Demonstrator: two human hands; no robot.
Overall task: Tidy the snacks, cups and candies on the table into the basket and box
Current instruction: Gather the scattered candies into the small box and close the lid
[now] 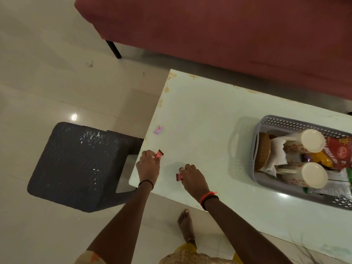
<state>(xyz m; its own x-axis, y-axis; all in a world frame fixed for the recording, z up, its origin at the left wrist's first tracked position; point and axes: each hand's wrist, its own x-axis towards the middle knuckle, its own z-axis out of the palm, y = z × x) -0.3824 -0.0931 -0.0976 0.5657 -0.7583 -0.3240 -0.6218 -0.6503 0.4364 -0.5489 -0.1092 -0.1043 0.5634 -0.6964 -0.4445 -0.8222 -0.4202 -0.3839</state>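
Observation:
On the white table (200,115) near its left front corner, my left hand (147,165) pinches a small red candy (159,154) between its fingertips. Close by to the right, my right hand (191,178) grips a second red candy (179,177) by the thumb side. A pink wrapped candy (158,130) lies loose near the table's left edge, beyond my left hand. At the right stands a grey perforated basket (245,147) holding two flowered white cups (304,141), a brown round lid, napkins and red, yellow and green snack packets. No box is visible.
A dark grey plastic stool (76,164) stands on the tiled floor against the table's left side. A maroon sofa (228,35) runs along the far side of the table. My bare foot (185,225) is on the floor by the front edge.

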